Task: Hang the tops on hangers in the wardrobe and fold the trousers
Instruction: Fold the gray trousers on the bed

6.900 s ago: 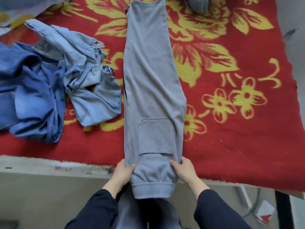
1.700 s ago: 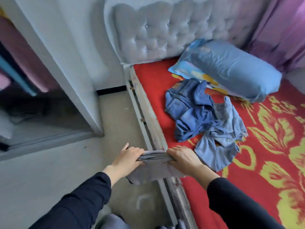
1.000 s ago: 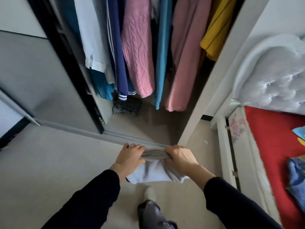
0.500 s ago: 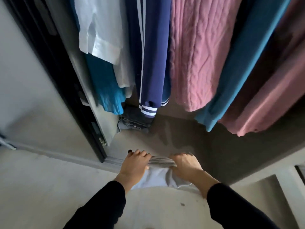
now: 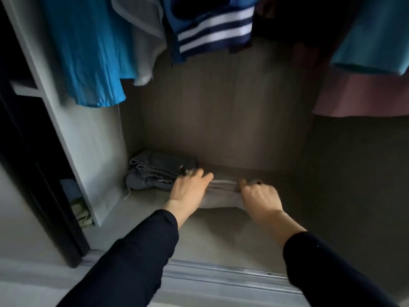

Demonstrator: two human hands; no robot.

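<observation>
Folded grey trousers [image 5: 223, 194], held between your two hands low over the wardrobe floor [image 5: 221, 235]; whether the bundle rests on it cannot be told. Your left hand [image 5: 190, 190] clasps its left end, fingers laid over the top. Your right hand [image 5: 261, 196] grips the right end, fingers curled. Just beyond your left hand lies a dark grey folded garment [image 5: 155, 171]. Hanging tops [image 5: 212, 29] are above both hands.

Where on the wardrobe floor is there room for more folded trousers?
Bare wardrobe floor lies right of the right hand, under the pink garment, and in a strip between the light grey trousers and the door track. The back left corner is crowded: the dark grey pile sits by the side panel, beside the left hand.
</observation>
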